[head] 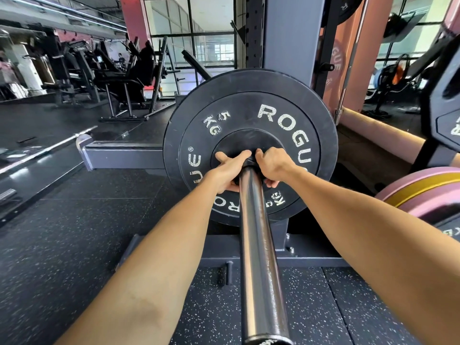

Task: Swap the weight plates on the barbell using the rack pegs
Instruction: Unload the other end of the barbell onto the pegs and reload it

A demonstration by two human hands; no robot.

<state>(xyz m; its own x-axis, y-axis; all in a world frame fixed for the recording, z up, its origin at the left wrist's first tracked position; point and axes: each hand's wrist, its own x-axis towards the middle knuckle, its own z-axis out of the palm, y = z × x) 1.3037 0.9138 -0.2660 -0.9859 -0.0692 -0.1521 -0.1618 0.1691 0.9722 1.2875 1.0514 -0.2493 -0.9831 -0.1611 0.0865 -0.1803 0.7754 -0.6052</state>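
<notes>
Black 5 kg Rogue bumper plate [250, 135] fills frame centre on the barbell sleeve [258, 245], both arms outstretched, left hand [230, 170] and right hand [272, 165] gripping a black collar [249, 162] against its hub, collar mostly hidden by fingers.

Floor [74, 245]: black rubber tiles with pale speckles, joined at visible seams. Rear wall: large dark-framed windows [211, 33] admitting daylight, flanked by a red column [133, 18]. Left side: black exercise machines [119, 70], possibly benches and a leg press; detail is indistinct at this range.
</notes>
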